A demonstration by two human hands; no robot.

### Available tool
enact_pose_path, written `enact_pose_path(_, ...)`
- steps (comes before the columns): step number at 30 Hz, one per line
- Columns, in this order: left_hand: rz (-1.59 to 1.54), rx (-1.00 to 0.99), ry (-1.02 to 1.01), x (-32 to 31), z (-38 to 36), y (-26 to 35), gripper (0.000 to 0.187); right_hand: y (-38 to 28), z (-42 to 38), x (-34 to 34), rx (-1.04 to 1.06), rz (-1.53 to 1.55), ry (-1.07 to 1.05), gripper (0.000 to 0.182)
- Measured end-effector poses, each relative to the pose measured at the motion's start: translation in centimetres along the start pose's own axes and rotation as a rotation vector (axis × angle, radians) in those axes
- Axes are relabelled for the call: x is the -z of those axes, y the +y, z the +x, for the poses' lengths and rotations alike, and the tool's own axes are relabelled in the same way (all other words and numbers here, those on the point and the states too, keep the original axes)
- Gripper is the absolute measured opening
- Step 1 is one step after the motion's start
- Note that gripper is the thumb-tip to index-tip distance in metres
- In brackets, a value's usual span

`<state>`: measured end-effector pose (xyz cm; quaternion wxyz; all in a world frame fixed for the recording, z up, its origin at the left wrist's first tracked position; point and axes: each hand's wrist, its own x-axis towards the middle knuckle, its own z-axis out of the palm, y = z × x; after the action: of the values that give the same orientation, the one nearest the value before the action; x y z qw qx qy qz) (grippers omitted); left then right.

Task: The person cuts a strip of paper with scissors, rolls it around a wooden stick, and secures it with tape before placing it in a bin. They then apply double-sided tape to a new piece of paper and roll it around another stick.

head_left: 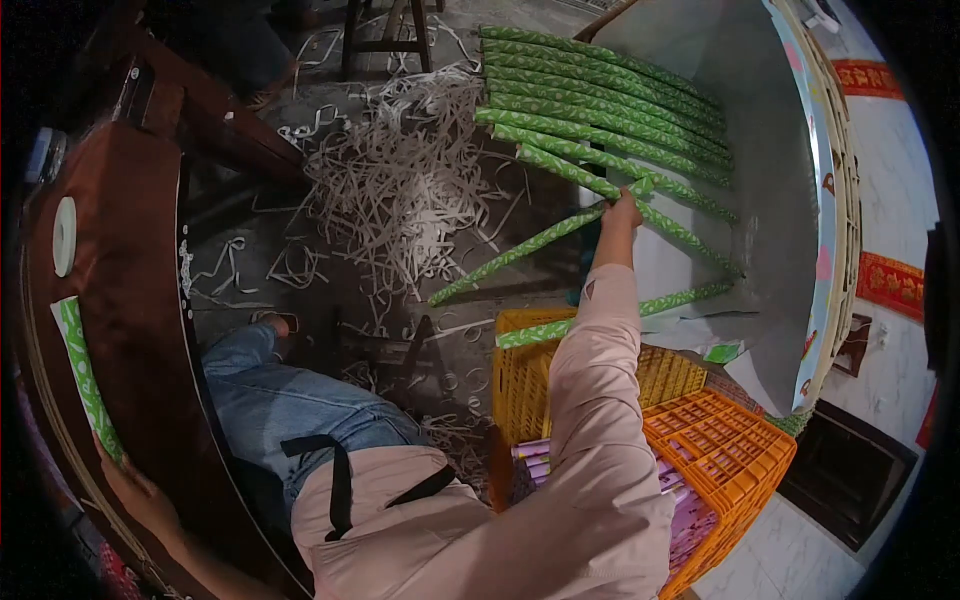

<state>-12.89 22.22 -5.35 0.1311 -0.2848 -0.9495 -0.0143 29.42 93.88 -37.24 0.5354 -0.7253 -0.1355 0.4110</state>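
My right hand (622, 212) is closed around the upper end of a green tube with a pale leaf-like pattern (520, 252). This tube slants down to the left, and its lower end hangs over the floor. Beyond my fingers, a row of matching green tubes (600, 95) lies side by side in a large light-coloured bin (765, 150), their near ends jutting out over its edge. My left hand (140, 490) lies on the brown table (140, 330), fingers stretched out and touching the lower end of a green patterned piece (82, 375). Part of that hand is in shadow.
Curled white strips (420, 190) are heaped on the floor. A white roll of tape (64, 237) lies on the table. Yellow (520, 390) and orange crates (735, 450) stand by my right side, with purple tubes inside. Wooden stool legs (390, 45) are at the top.
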Motion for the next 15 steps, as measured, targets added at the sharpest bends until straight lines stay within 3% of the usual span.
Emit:
enact_pose_path(6,0.081,-0.036,0.007,0.3,0.2,0.4,0.044,0.5,0.2,-0.6,-0.036,0.009,0.036,0.06)
enact_pose_path(9,0.119,-0.006,-0.006,-0.2,-0.2,-1.2,0.043,-0.5,-4.0,-1.0,0.058,-0.043,0.182,0.069)
enact_pose_path(11,0.118,-0.019,-0.004,-0.1,-0.2,-1.2,0.043,-0.4,-4.2,-1.2,-0.099,0.142,0.155,0.076)
enact_pose_path(15,0.144,-0.027,-0.015,-0.2,-0.6,-2.0,0.043,0.0,-3.2,-2.3,-0.101,0.408,0.089,0.075)
